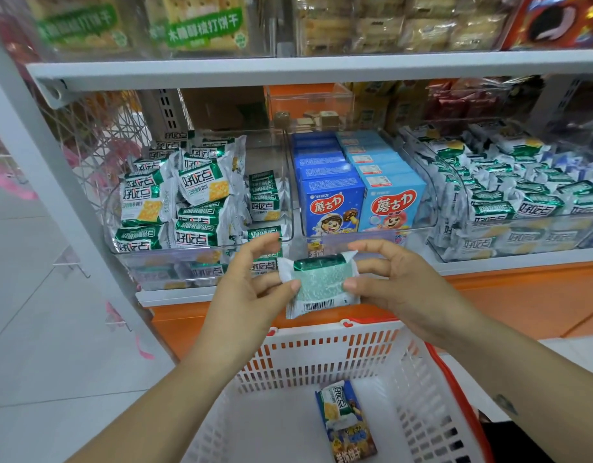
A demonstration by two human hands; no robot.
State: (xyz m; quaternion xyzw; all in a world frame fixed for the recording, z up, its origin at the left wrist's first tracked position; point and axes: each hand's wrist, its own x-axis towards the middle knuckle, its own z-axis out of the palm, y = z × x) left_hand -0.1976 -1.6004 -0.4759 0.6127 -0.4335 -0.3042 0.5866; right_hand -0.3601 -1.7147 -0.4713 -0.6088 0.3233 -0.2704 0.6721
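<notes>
At the far left, a clear bin (pixel 271 158) on the shelf (pixel 489 266) holds a loose pile of green-and-white snacks (pixel 194 192). Near it, the left hand (pixel 255 282) pinches the left edge of a packet (pixel 321 284), thumb on the near face and fingers curled behind. The packet is held level in the air between both hands, its barcode side towards the camera, in front of the shelf edge and above the far rim of the basket (pixel 321 352).

Behind the packet, in the middle of the shelf, stand two rows of blue boxes (pixel 335 202). The right hand (pixel 398 279) pinches the packet's right edge in the same way, thumb in front and fingers behind.

Below the hands, the white basket has a red handle (pixel 455 389) lying along its right side. On its floor lie a second snack (pixel 336 407) and, partly under it, a dark blue carton (pixel 355 439). At the far right, another bin (pixel 455 182) is filled with more green-and-white sachets (pixel 522 195).
</notes>
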